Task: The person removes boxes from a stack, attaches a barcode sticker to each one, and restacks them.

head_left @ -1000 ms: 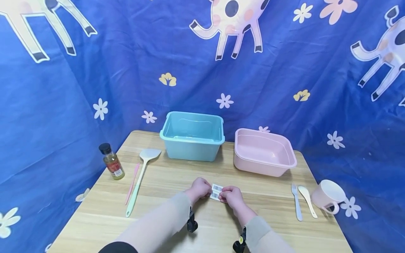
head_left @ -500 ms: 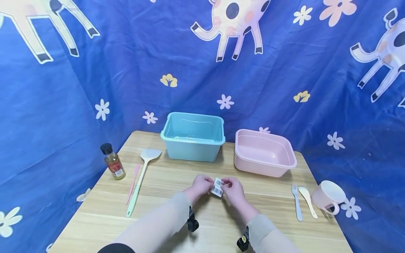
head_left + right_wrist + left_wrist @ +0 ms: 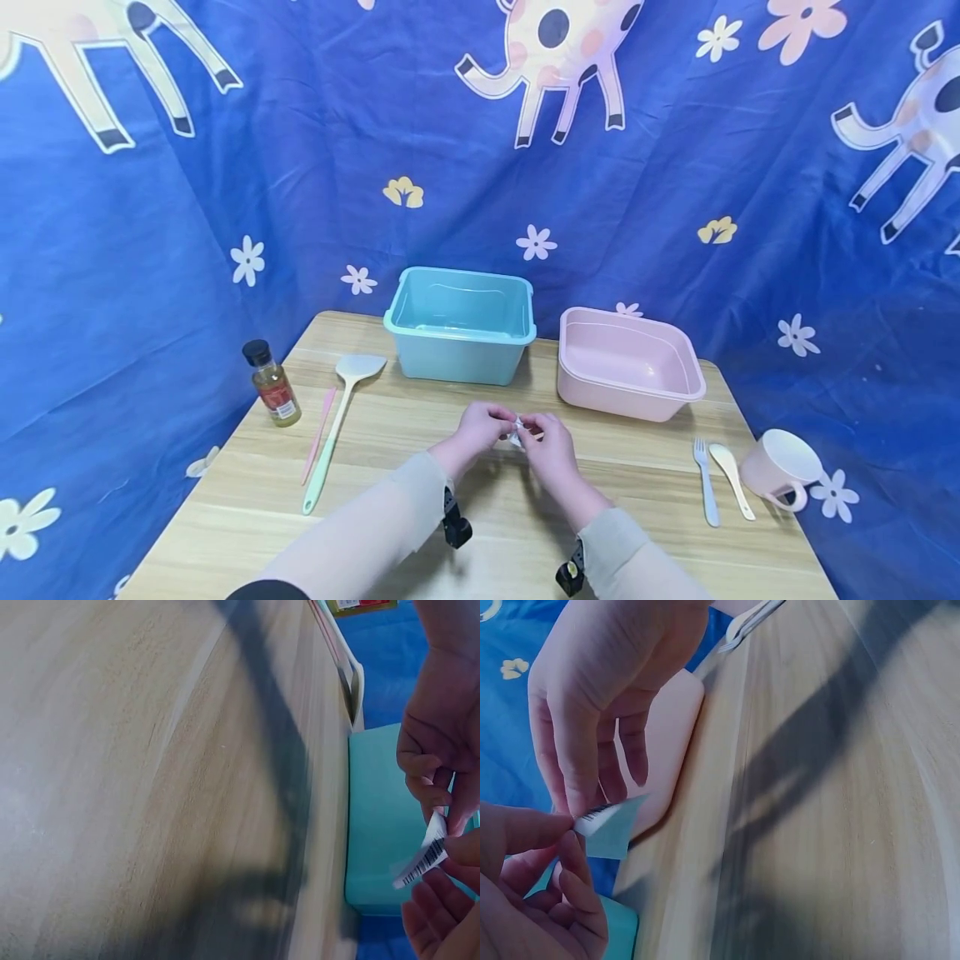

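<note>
A small white barcode label (image 3: 517,435) is held between both hands above the table, tilted so that little of its printed face shows in the head view. My left hand (image 3: 477,432) pinches one side between thumb and fingers; my right hand (image 3: 553,454) pinches the other. The left wrist view shows the label (image 3: 613,831) bent, with a pale, bluish side towards the camera. Black bars appear on the label (image 3: 424,859) in the right wrist view. Whether a layer is parting from it I cannot tell.
Behind the hands stand a teal bin (image 3: 463,358) and a pink bin (image 3: 630,404). To the left are a spatula (image 3: 330,442), a pink stick-like utensil (image 3: 319,433) and a bottle (image 3: 276,392). A blue fork (image 3: 707,483), white spoon (image 3: 733,482) and mug (image 3: 780,467) lie right.
The label has gone from nearly flat with two barcodes showing to folded or tilted between the fingers. Both hands have drawn closer together and moved slightly away from the body.
</note>
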Available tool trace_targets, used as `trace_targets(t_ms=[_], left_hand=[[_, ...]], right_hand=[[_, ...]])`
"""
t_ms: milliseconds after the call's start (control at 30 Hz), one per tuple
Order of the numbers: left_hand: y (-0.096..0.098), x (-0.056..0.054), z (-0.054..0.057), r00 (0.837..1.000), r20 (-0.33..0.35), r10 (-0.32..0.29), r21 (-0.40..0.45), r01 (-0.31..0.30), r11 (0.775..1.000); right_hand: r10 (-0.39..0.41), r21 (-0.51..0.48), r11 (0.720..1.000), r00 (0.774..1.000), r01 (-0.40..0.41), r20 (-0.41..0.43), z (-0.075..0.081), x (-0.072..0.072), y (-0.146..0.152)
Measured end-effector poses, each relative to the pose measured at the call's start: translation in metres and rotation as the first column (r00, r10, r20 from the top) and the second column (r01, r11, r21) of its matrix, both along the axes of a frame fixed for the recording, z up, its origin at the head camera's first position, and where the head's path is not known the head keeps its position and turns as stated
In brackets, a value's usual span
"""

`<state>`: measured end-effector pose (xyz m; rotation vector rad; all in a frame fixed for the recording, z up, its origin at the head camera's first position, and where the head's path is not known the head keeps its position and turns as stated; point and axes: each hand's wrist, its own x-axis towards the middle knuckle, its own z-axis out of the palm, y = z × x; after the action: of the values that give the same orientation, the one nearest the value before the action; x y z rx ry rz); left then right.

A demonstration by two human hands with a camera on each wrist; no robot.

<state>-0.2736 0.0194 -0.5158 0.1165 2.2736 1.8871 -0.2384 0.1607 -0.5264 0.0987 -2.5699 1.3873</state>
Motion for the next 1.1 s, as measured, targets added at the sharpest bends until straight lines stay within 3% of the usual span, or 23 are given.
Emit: trace_targets(t_ms=[333,1100], left_hand=[[-0.0025,0.0034,0.0032,0.998,-0.042,-0.046,-0.03,0.045,0.999],[-0.0091,0.0071,0.0056,0.995,-0.039,-0.092,-0.082,0.088,0.993]], right_hand=[[0.016,0.027,1.0,0.999,-0.015,-0.046,-0.0027,-0.0024,0.002],[0.096,0.146,0.986,0.994,-0.087,-0.053,-0.0056,-0.0021,0.0005]])
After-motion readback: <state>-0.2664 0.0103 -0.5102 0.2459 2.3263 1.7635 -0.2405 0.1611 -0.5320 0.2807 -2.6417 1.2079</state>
